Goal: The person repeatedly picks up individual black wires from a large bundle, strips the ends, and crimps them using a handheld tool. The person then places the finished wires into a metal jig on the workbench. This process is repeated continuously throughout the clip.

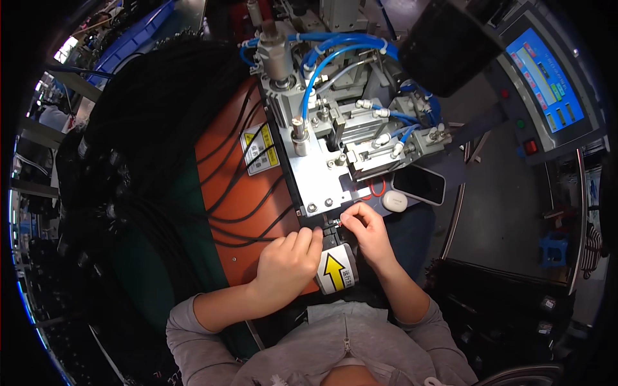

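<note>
My left hand [290,260] is closed, fingers curled, at the front end of the machine's feed track. A black cable [261,239] runs from the orange board into it, and its fingertips hide the cable's end. Close beside it on the right, my right hand [368,235] pinches a small silvery connector [336,223] between thumb and forefinger. Both hands meet just in front of the machine's bright metal plate [315,183]. Below them sits a white label plate [337,270] with a yellow arrow pointing toward the machine.
Several black cables lie across the orange board [235,264], leading to a large cable bundle [154,116]. Blue air hoses [347,40] loop over the machine. A phone [420,184], white earbud case [394,201] and red-handled scissors [376,188] lie right. A touch screen [547,80] stands far right.
</note>
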Demonstrator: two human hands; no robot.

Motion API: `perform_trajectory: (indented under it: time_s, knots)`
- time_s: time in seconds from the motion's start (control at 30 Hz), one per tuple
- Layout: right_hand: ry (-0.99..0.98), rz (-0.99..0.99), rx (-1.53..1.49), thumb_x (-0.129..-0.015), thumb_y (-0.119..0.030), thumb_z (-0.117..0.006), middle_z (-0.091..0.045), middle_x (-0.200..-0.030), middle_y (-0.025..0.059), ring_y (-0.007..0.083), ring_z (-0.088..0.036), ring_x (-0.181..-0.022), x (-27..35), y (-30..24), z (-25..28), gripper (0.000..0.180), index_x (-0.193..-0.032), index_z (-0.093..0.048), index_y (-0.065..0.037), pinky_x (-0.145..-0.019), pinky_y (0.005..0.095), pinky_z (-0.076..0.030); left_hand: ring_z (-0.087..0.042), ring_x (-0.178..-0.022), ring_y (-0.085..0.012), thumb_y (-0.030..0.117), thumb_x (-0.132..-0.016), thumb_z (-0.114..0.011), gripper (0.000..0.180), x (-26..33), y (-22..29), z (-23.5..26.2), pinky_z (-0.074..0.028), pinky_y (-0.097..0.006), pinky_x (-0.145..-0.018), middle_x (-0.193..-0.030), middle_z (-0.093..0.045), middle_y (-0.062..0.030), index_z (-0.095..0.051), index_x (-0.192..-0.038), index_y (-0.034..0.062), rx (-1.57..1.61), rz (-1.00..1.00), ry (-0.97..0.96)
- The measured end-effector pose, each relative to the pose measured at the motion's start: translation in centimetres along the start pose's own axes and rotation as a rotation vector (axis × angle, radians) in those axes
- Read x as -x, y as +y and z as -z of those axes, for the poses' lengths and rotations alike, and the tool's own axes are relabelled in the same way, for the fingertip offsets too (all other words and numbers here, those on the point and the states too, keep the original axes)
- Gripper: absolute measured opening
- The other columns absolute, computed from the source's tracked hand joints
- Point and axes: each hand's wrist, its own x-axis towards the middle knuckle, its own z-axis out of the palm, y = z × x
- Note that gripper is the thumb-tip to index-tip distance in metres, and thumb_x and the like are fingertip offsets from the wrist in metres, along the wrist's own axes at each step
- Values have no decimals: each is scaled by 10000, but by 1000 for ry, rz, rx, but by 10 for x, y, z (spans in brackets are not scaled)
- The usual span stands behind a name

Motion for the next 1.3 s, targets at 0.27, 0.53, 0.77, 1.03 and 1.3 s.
perform_trajectory:
  time_s: [0.27,0.53,0.77,1.03,1.3]
  knots:
    - [210,284,-50,-899,-32,-597,-559,-857,-4,41,-495,-763,9,2,28,53,-930,-561,-9,-689,189,-411,-623,-741,-171,30,-732,-626,348,-7,-5,34,-472,-252,-567,-877,-598,-81,-598,-1072,-41,245,50,-121]
    - [386,610,92,-831,21,-638,-603,-820,70,127,-559,-736,30,-9,11,71,-872,-582,7,-695,249,-451,-615,-952,-226,68,-750,-690,397,-19,44,156,-488,-417,-738,-1086,-651,-80,-645,-1143,95,894,-403,471]
    - [396,682,161,-828,3,-649,-603,-801,72,140,-557,-711,44,-3,18,74,-859,-582,-6,-678,261,-455,-551,-732,-159,423,-908,-570,252,-111,88,130,-449,-271,-627,-930,-666,-58,-681,-936,199,795,-609,1455]
    - [366,937,353,-792,14,-658,-615,-771,90,214,-573,-693,53,-24,22,82,-830,-592,-14,-651,303,-467,-604,-930,-223,142,-783,-689,268,-28,84,171,-438,-387,-823,-1025,-657,-45,-701,-1050,171,375,-281,585]
    - [-565,483,272,-826,-36,-645,-648,-942,102,175,-616,-872,57,-56,-53,200,-1016,-611,16,-784,288,-471,-512,-1118,-355,24,-800,-604,470,86,-138,86,-449,-401,-923,-1199,-511,-198,-505,-1259,23,353,770,556]
